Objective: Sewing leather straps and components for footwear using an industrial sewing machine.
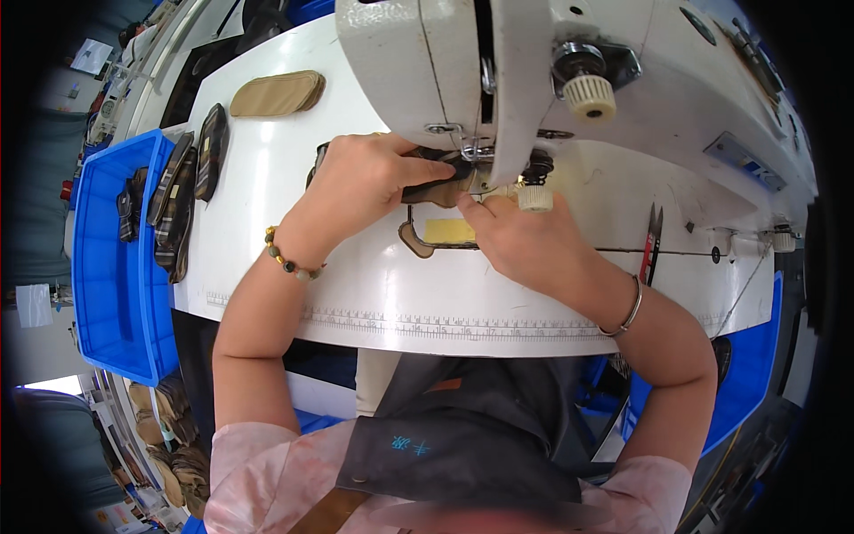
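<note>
At the white sewing machine point(534, 116), a dark and tan fabric piece point(436, 193) lies under the presser foot area. My left hand point(360, 182) is closed on its left part, thumb and fingers stretched toward the needle. My right hand point(525, 233) is closed at its near right edge, with the index fingertip against the tan cloth and the other fingers curled. The machine head hides part of the fabric and the exact needle point. Just below the fabric, a yellow patch point(449, 231) shows on the tabletop, beside a small tan-edged shape point(414, 240).
A tan fabric piece point(278, 94) and a dark plaid piece point(212, 151) lie on the left of the table. Farther left, plaid pieces point(175, 209) hang over the edge of a blue bin point(116, 294). Red-handled snips point(652, 240) lie right of my right hand.
</note>
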A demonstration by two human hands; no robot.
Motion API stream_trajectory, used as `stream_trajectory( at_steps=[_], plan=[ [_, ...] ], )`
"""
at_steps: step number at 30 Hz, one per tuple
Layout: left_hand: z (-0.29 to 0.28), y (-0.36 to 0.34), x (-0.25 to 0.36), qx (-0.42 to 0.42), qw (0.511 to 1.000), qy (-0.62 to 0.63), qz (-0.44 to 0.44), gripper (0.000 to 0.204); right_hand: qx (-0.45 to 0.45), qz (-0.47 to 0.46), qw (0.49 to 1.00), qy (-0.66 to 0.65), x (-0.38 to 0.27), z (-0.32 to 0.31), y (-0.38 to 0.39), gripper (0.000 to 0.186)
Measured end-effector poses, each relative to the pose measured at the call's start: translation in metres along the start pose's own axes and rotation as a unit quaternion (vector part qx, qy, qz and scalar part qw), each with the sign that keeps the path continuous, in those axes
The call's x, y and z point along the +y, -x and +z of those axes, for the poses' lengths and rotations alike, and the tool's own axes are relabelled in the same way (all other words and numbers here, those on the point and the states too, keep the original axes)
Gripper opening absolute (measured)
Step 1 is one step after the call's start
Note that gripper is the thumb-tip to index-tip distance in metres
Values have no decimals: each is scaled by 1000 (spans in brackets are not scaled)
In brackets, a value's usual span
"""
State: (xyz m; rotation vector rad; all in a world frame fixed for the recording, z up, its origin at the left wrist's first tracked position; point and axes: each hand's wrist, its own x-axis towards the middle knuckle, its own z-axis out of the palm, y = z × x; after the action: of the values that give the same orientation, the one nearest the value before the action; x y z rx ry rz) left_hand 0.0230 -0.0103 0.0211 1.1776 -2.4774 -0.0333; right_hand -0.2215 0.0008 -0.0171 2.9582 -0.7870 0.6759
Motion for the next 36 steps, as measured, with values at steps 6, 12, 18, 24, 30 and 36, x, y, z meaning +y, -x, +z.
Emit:
stream_trajectory(
  at_steps=[6, 12, 18, 24, 30, 36],
  plan=[
    [-11, -2, 13, -45, 996, -77, 14, 38, -2, 0, 1000, 8, -2, -5, -1, 46],
    [-6, -1, 4, -12, 1000, -16, 15, 28, 23, 9, 1000, -15, 0, 5, -2, 44],
    [2, -3, 1, 31, 996, 88, -12, 21, -18, 41, 999, 10, -1, 4, -7, 46],
    [5, 1, -1, 51, 995, 86, -31, 24, -66, 105, 991, -59, -5, 3, -15, 33],
    [2, 0, 10, 61, 998, 4, -5, 23, 7, 44, 995, -93, -4, 5, -9, 18],
    [10, 0, 5, 72, 997, 11, 14, 14, 80, -3, 997, 6, -1, 5, -7, 21]
  ],
)
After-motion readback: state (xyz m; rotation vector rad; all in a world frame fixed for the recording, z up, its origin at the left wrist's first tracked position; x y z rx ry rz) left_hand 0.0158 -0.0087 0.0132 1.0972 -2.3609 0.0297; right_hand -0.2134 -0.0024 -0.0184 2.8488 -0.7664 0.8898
